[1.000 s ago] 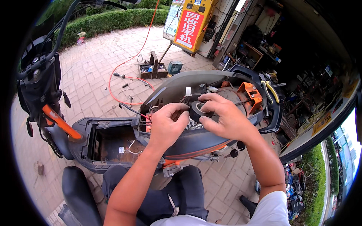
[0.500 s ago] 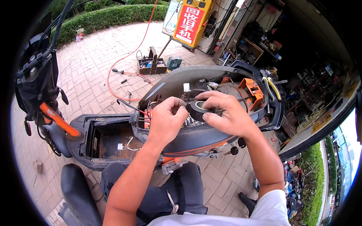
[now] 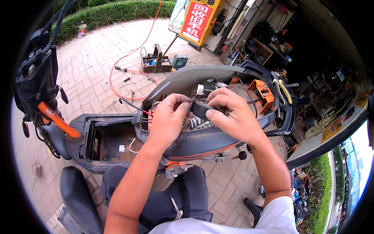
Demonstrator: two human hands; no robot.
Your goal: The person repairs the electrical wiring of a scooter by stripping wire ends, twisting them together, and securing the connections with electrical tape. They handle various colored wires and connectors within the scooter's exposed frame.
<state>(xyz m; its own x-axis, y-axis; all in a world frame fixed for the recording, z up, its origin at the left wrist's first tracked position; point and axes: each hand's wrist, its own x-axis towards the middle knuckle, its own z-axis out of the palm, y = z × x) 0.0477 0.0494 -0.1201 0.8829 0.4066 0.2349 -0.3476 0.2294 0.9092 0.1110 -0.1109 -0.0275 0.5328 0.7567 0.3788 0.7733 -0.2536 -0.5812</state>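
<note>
Over the opened body of an electric scooter, my two hands meet close together. My right hand grips a roll of black tape between thumb and fingers. My left hand is closed in a pinch beside the roll, on thin dark wires that its fingers mostly hide. A white plug connector sticks up just beyond the fingertips. Beneath the hands, wiring and metal parts show inside the body.
An orange bracket and yellow-handled pliers are at the scooter's right end. Left is an open footboard compartment. The removed black seat lies near me. A toolbox and red hose are on the paving beyond.
The tape roll has tilted, so its hollow centre shows less. My left hand has shifted slightly up, close against the roll. The white connector has moved a little to the right.
</note>
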